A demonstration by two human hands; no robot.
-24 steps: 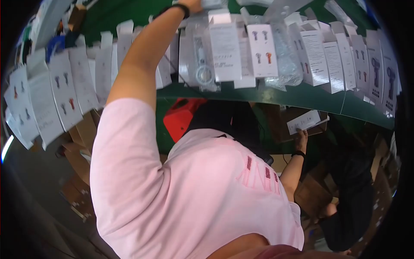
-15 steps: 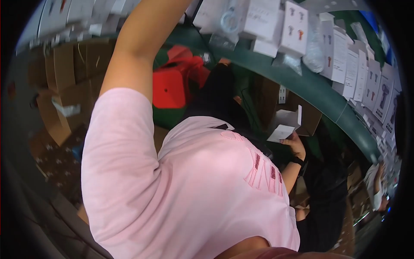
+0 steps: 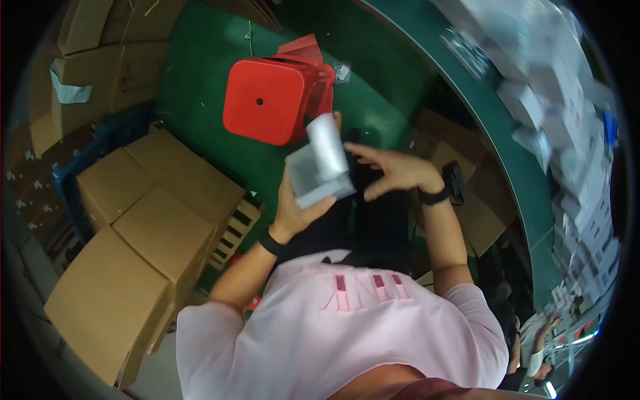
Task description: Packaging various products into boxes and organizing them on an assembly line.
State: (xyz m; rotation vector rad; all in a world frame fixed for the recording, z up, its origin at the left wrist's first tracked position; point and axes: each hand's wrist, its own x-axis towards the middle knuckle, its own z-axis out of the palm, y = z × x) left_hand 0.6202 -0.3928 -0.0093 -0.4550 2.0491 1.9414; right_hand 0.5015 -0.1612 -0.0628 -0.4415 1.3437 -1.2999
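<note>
My left hand (image 3: 297,208) is closed around the edge of a small white box (image 3: 303,175) in front of my body. A pale, shiny cylinder-like thing (image 3: 327,143), blurred by motion, stands up against the box; whether it sits inside or only lies over it, I cannot tell. To the right of both, my right hand (image 3: 397,170) has its fingers spread and holds nothing. Its fingertips are near the cylinder-like thing.
A red plastic stool (image 3: 263,100) stands on the green floor ahead. Brown cartons (image 3: 167,227) are stacked at the left. Along the right curves a green-edged table (image 3: 467,100) loaded with many white boxes (image 3: 553,87). Other people show at the lower right.
My left arm has come back from the table, and its hand now holds the white box. My right hand, which held an open white box, has let go and moved toward the middle.
</note>
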